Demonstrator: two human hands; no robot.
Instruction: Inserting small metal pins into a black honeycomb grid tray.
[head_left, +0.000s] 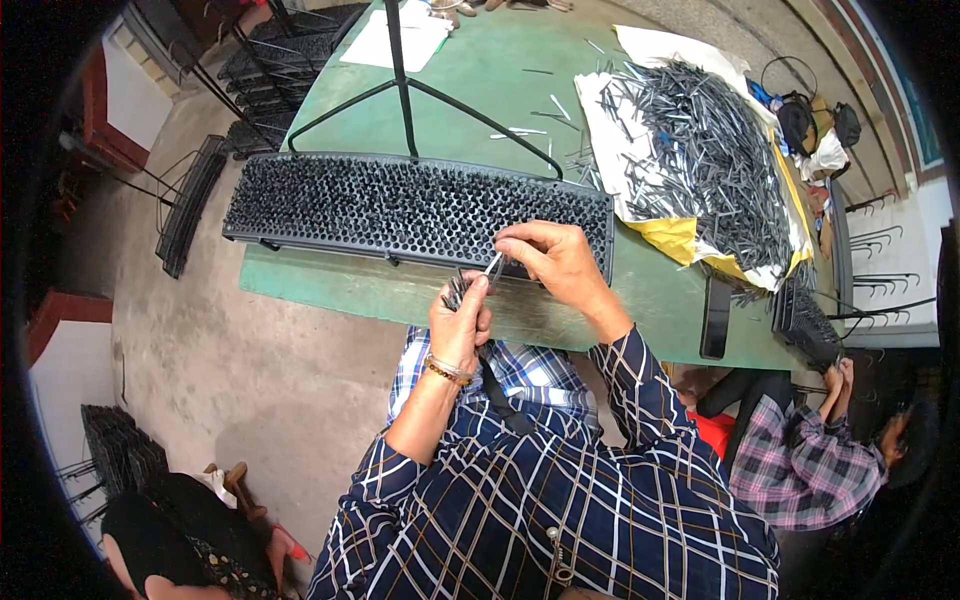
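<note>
My left hand is closed round a small bunch of thin dark strips, just in front of a long black tray. Above it, my right hand pinches one thin, pale-looking strip between thumb and fingertips, close to the left thumb. The long black tray lies along the table's near edge, its top covered with rows of small round holes or stubs. Whether strips sit in those holes is too fine to tell. A black metal rod frame rises from the tray's far side.
An opened white and yellow sack bears a heap of dark strips on the green table. A black phone lies near its edge. Co-workers sit at lower right and lower left. Similar trays stand on the left floor.
</note>
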